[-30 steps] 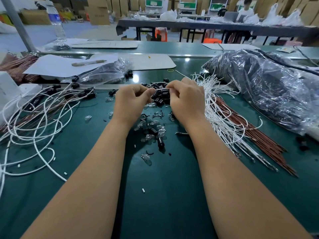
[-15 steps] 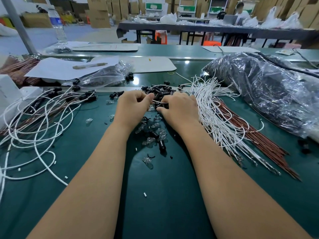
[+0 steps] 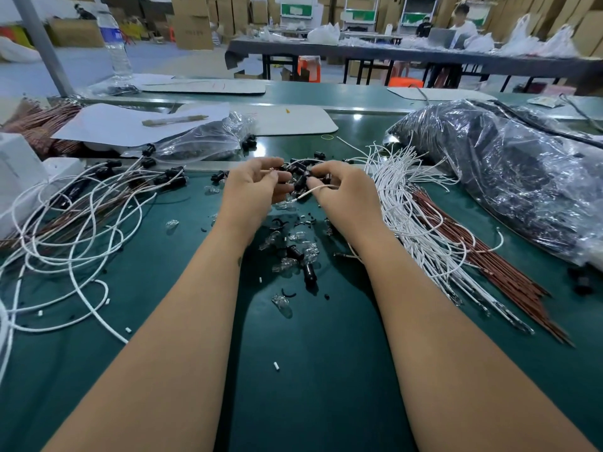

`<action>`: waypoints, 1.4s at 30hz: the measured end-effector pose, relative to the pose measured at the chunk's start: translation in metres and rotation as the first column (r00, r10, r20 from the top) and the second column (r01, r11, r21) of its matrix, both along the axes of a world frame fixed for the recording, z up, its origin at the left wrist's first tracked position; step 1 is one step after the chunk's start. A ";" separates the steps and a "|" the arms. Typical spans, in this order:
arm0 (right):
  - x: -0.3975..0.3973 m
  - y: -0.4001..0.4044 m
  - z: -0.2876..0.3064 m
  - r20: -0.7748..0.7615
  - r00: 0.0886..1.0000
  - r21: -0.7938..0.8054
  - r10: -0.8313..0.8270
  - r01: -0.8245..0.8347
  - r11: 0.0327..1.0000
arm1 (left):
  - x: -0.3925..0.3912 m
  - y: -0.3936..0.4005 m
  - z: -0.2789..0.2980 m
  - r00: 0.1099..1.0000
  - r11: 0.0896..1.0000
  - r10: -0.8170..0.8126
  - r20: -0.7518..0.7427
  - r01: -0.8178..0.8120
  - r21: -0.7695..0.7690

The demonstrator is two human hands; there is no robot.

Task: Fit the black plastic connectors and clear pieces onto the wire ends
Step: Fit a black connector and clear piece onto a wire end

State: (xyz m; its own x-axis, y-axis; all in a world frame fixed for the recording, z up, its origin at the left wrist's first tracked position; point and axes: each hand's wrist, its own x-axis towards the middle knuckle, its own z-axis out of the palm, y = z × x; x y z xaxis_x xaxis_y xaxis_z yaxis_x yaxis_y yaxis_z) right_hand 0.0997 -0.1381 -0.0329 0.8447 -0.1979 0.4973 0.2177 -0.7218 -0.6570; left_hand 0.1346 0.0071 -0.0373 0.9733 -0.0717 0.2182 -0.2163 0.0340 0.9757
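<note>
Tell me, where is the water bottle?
In the head view the water bottle stands far back on the left, at the far edge of the green table, just right of a grey pole and behind the white papers.

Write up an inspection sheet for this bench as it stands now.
Surface: green mat, scattered with small bits.
Job's things: black connectors piled between the hands; clear pieces loose nearer the person.
Clutter: paper sheet, small parts bag, large plastic bag, water bottle.
Grippers: left hand curled at the pile, grip unclear; right hand pinches a white wire.
Cables: finished wires left; white wire bundle and brown wire bundle right.
Surroundings: cardboard boxes, far table.
</note>
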 end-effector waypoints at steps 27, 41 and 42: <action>-0.003 0.000 0.004 0.109 0.986 0.326 0.128 -0.157 0.932 | 0.002 0.005 0.004 0.970 0.897 -0.144 -0.196 0.044 -0.440; 0.001 0.002 -0.001 0.079 0.994 0.171 0.071 -0.084 0.982 | 0.003 0.004 0.004 0.964 0.919 -0.176 -0.201 0.088 -0.385; 0.001 0.003 -0.001 0.071 0.994 0.172 0.085 -0.096 0.980 | 0.002 0.004 0.004 0.962 0.928 -0.178 -0.205 0.094 -0.361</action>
